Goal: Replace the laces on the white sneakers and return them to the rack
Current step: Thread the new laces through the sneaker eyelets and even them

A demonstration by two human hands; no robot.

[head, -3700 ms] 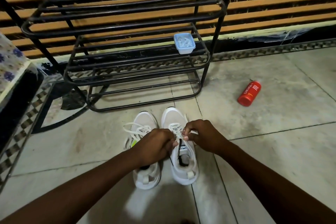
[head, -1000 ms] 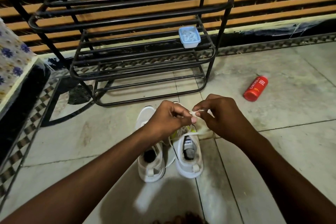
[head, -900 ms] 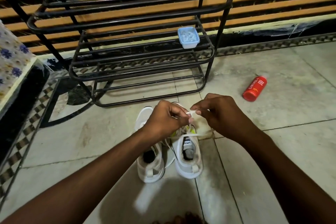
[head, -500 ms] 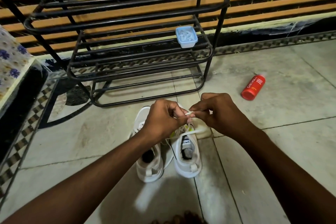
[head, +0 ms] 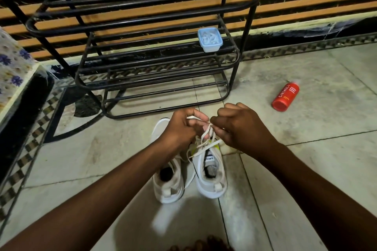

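Pinching the white lace [head: 204, 137] between them, the left hand [head: 181, 127] and right hand [head: 241, 128] have risen above the sneaker [head: 211, 175] before the rack [head: 142, 26], suggesting knot-tying begun, racking pending.

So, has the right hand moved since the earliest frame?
Yes. The right hand, pinching the lace, now sits nearer the rack and its bottom bar, over the right sneaker toe rather than its tongue.

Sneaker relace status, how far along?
Done: lace looks threaded through the right-side sneaker. In hand: left hand and right hand pinch it, seemingly tying. Left: other sneaker is partly hidden by the arm; both sit on the floor, not the rack.
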